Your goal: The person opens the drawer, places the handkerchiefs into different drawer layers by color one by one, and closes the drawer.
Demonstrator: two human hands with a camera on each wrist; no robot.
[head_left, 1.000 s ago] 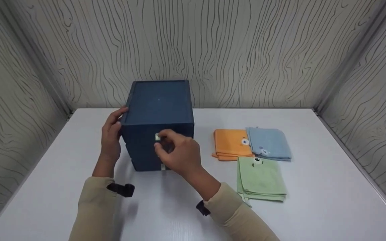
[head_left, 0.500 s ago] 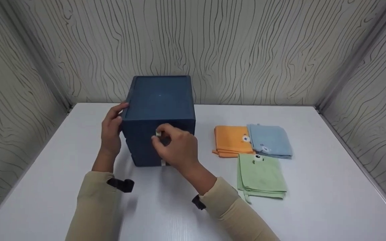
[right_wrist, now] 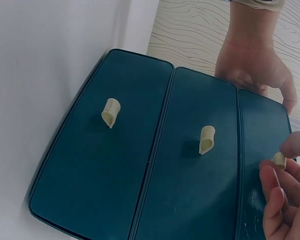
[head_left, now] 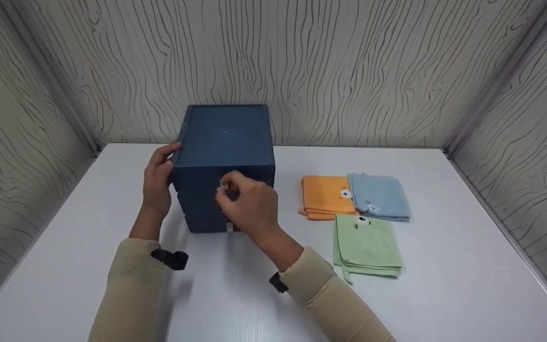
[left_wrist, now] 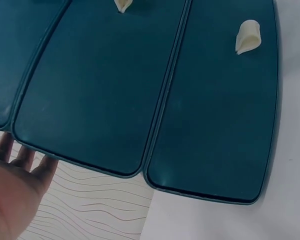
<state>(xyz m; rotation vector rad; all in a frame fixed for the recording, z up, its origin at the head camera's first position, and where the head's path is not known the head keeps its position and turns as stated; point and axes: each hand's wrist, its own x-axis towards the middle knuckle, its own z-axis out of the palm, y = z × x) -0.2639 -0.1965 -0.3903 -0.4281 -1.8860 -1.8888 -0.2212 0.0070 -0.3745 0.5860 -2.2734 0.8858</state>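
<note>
A dark blue drawer box (head_left: 226, 137) with three drawers stands on the white table. My left hand (head_left: 157, 190) steadies its left side, fingertips reaching the top edge; in the left wrist view the fingers (left_wrist: 44, 170) lie along the side wall. At the top drawer, my right hand (head_left: 253, 204) pinches a cream pull tab (right_wrist: 279, 160) between thumb and fingers. Two more loop tabs show in the right wrist view, one on the middle drawer (right_wrist: 207, 139) and one on the bottom drawer (right_wrist: 111, 112). All the drawer fronts sit flush.
Folded cloths lie right of the box: an orange one (head_left: 325, 194), a light blue one (head_left: 382, 192) beside it, and a green one (head_left: 371, 247) in front. A wood-patterned wall (head_left: 349, 76) rises behind the table (head_left: 458, 247), with side walls left and right.
My right thumb and fingers have closed in on the top drawer's pull tab. My left hand has kept its place on the box. The whole head view has shifted slightly.
</note>
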